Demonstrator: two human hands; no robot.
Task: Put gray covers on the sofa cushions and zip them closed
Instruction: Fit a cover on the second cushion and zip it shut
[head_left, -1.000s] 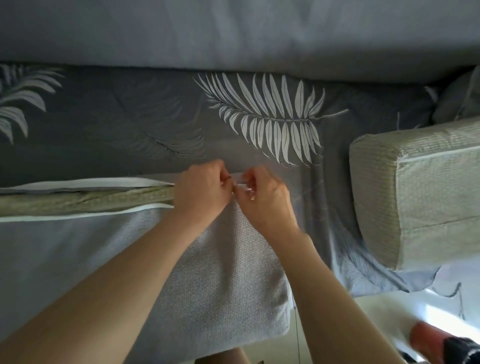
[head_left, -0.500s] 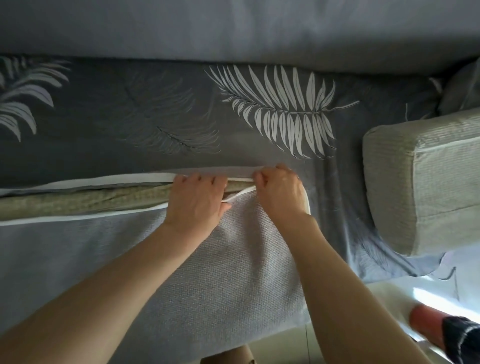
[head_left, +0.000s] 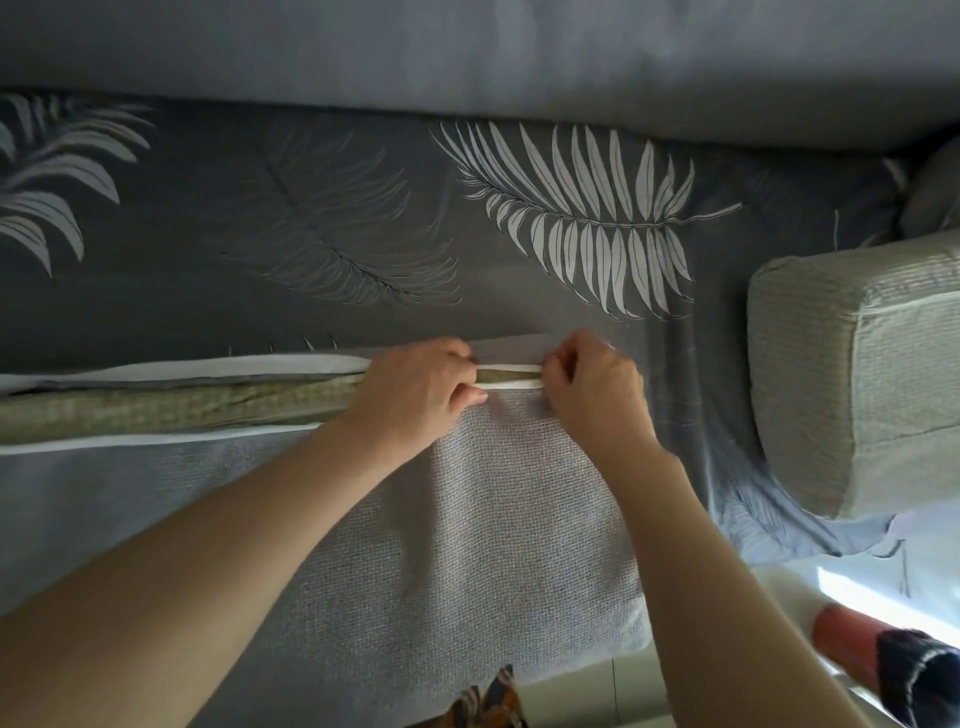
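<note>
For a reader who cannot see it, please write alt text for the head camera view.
Two bare hands, left hand and right hand, pinch the open zipper edges of a gray cover over an olive cushion. A second, uncovered cushion lies at the right on leaf-print fabric.

Dim and bluish overall, with daylight entering from below and right of the right hand (head_left: 592, 395), glaring white on the floor (head_left: 852, 587) there. Soft, faint shadows under both forearms. Slightly soft throughout, blurrier and bowed toward the edges.
</note>
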